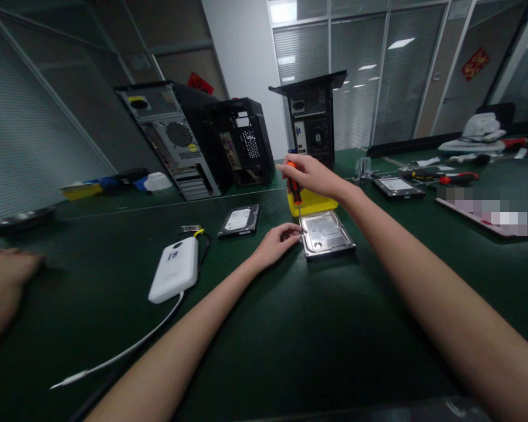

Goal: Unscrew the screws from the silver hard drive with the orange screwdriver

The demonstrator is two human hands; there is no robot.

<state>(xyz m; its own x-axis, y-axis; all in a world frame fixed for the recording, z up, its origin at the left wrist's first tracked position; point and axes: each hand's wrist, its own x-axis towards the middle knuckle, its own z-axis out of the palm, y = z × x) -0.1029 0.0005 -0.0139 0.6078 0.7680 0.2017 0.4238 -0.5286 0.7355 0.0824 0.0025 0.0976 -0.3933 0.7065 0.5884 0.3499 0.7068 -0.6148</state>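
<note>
A silver hard drive (328, 233) lies flat on the green table (290, 328). My right hand (310, 174) is closed round the red and black handle of a screwdriver (294, 190), held upright with its tip down at the drive's near-left corner. My left hand (278, 242) rests at the drive's left edge, its fingertips pinched against that corner beside the screwdriver tip. Behind the drive sits a yellow box (312, 203), partly hidden by my right hand.
A second hard drive (239, 221) and a white power bank (175, 268) with a white cable lie to the left. Three open computer cases (182, 138) stand at the back. Another drive (398, 187), tools and another person's hand (2, 287) lie at the table's sides.
</note>
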